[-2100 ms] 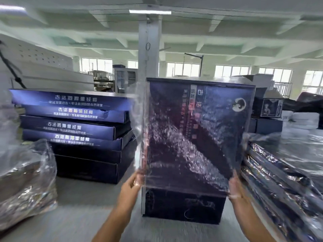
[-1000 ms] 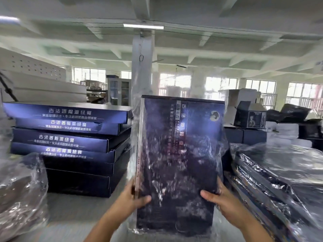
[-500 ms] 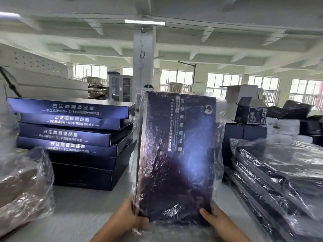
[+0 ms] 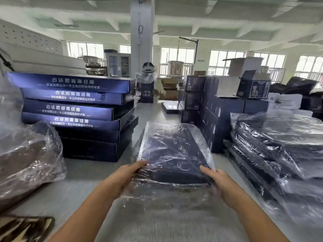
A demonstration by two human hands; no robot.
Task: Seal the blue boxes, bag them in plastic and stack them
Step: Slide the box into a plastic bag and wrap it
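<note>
The bagged blue box (image 4: 174,154) lies flat on the grey surface (image 4: 83,173) — between the bare blue stack (image 4: 78,109) at left and the bagged pile (image 4: 279,147) at right — its near corners clasped by the left grip (image 4: 129,173) and the right grip (image 4: 217,180).

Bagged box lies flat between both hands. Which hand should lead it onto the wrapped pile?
Right, probably. The right hand grips the bagged box's near right corner, on the side where the wrapped pile sits. The left hand holds the opposite corner, beside the unbagged stack, farther from that pile.
</note>
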